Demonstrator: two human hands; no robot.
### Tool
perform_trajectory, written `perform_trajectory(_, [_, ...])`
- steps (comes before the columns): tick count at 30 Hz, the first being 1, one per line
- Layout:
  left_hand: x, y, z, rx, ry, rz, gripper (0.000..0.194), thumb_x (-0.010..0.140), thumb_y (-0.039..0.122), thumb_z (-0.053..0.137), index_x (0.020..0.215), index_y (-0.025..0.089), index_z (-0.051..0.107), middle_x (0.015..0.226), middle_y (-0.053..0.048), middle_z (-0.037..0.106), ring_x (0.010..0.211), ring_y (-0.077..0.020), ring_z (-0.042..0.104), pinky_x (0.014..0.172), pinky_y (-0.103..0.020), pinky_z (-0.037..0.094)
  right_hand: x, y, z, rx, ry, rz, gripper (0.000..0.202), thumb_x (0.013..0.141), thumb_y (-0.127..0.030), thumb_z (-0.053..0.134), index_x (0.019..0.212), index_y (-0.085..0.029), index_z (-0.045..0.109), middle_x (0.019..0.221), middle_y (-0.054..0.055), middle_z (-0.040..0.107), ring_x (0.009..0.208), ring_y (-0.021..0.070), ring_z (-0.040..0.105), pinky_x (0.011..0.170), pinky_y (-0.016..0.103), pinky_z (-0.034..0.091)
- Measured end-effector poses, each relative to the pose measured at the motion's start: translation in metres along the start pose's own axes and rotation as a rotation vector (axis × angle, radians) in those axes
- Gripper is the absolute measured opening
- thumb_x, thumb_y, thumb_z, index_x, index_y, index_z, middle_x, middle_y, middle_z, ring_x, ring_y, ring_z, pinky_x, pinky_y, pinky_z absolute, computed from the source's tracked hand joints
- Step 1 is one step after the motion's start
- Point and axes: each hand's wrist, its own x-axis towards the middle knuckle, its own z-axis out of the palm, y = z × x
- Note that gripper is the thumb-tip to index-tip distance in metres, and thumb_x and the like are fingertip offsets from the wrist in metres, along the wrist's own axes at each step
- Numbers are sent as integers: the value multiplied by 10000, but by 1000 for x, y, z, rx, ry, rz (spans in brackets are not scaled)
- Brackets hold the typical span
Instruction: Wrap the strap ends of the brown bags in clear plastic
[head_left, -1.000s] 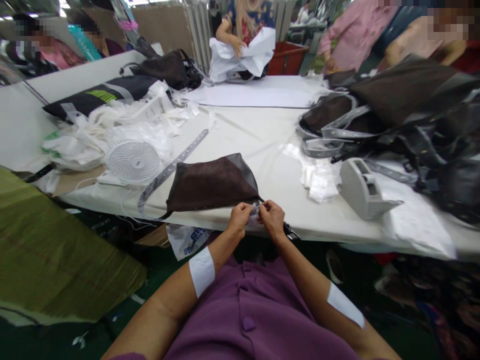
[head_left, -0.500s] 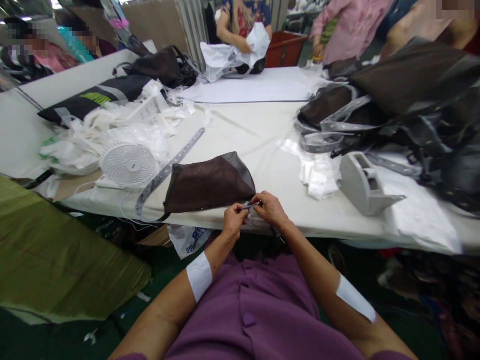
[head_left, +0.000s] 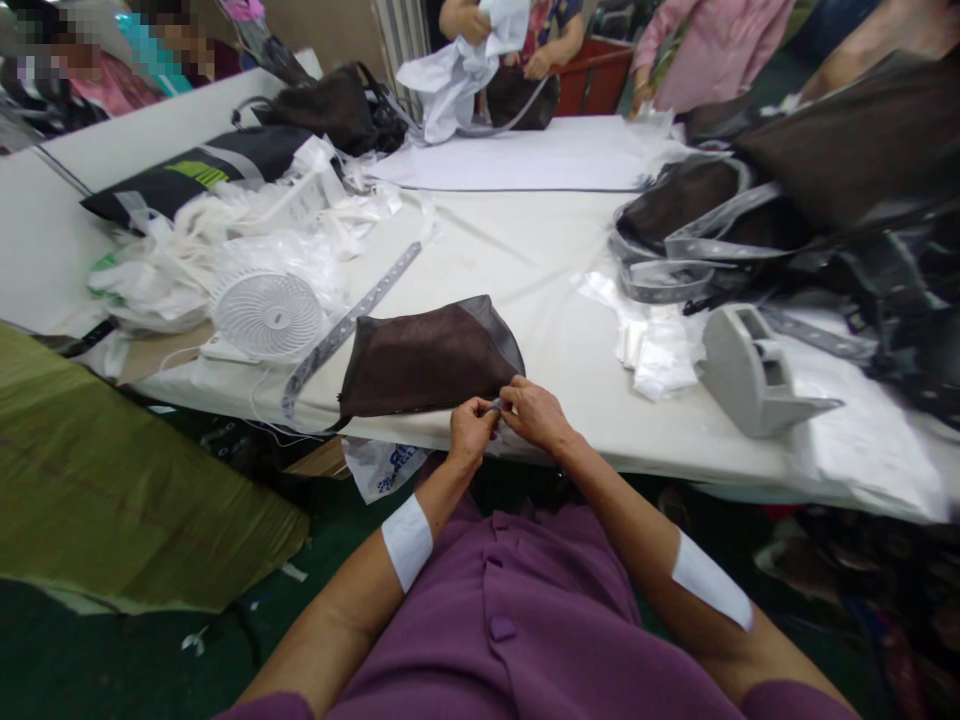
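A dark brown bag (head_left: 431, 358) lies on its side near the front edge of the white table (head_left: 555, 250). At its lower right corner my left hand (head_left: 472, 432) and my right hand (head_left: 534, 412) meet, fingers pinched together. Between the fingertips is a small greyish piece, too small to make out, beside the bag's end. A grey strap with metal studs (head_left: 352, 318) runs from the bag's left end up across the table.
A white fan (head_left: 268, 312) and crumpled white wrapping (head_left: 217, 230) lie left. A grey tape dispenser (head_left: 742, 370), white packets (head_left: 656, 350) and piled dark bags (head_left: 847, 150) are right. Across the table a person's hand (head_left: 540, 62) handles another bag (head_left: 521, 98).
The view has shifted slightly. My hands remain at the bag's corner, with fingertips closer together. Across the table, the person's white sheet has moved left, showing more of a dark bag.
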Motion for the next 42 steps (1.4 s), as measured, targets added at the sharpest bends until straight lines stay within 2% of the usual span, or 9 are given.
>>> perform_trajectory(7, [-1, 0, 0, 48, -1, 27, 94, 655, 242, 627, 651, 157, 587, 526, 33, 549, 420, -83, 485, 391, -192, 390, -6, -1, 10, 254, 98, 106, 84, 743, -188, 546, 662, -177, 529, 671, 9, 568, 661, 132, 521, 622, 229, 340])
perform_trajectory(11, [0, 1, 1, 93, -18, 50, 168, 661, 309, 655, 636, 164, 574, 519, 31, 545, 437, -93, 502, 397, -193, 400, -4, 3, 4, 623, 49, 215, 77, 702, -223, 563, 662, -181, 512, 583, -24, 560, 526, 99, 490, 533, 204, 337])
perform_trajectory(14, [2, 1, 0, 72, -28, 43, 105, 654, 256, 639, 658, 166, 585, 543, 27, 561, 444, -96, 511, 395, -194, 401, -5, 7, 6, 857, -32, 377, 129, 723, -308, 539, 713, -180, 528, 524, -35, 547, 409, 78, 407, 446, 198, 298])
perform_trajectory(20, [4, -3, -6, 93, -3, 38, 66, 656, 227, 614, 679, 166, 600, 548, 28, 560, 450, -99, 511, 413, -202, 410, -9, 15, 11, 680, 177, 428, 211, 686, -349, 574, 708, -161, 667, 604, -2, 600, 548, 105, 495, 511, 205, 345])
perform_trajectory(25, [2, -4, -7, 220, -26, 148, 60, 693, 236, 603, 688, 178, 614, 567, 23, 584, 508, -109, 530, 495, -217, 412, -8, 14, 19, 753, 74, 484, 239, 680, -368, 571, 691, -152, 672, 513, -13, 537, 481, 97, 449, 478, 215, 315])
perform_trajectory(30, [-3, 3, -9, 394, -14, 312, 74, 727, 228, 593, 676, 187, 628, 661, 3, 641, 649, -132, 576, 629, -241, 420, -9, 8, 28, 869, 91, 583, 202, 622, -355, 612, 606, -154, 594, 447, -46, 447, 416, 68, 357, 429, 210, 257])
perform_trajectory(37, [-4, 2, -12, 405, -26, 329, 79, 726, 239, 590, 674, 188, 619, 661, 7, 636, 651, -129, 569, 642, -240, 417, -5, 0, 25, 1170, 105, 718, 155, 612, -294, 570, 575, -191, 462, 405, -89, 316, 355, 55, 248, 375, 212, 179])
perform_trajectory(39, [-2, -2, -12, 339, -29, 248, 76, 709, 238, 591, 658, 185, 605, 603, 18, 604, 583, -118, 548, 585, -231, 413, -2, 5, 17, 1094, 191, 676, 128, 658, -290, 536, 600, -185, 490, 427, -76, 338, 372, 67, 281, 393, 217, 228])
perform_trajectory(42, [1, -6, -13, 175, -57, 85, 54, 672, 228, 597, 655, 178, 588, 528, 38, 553, 468, -98, 501, 480, -211, 392, 4, 17, 2, 726, 301, 387, 134, 718, -277, 544, 720, -169, 624, 619, -8, 547, 529, 105, 464, 547, 239, 391])
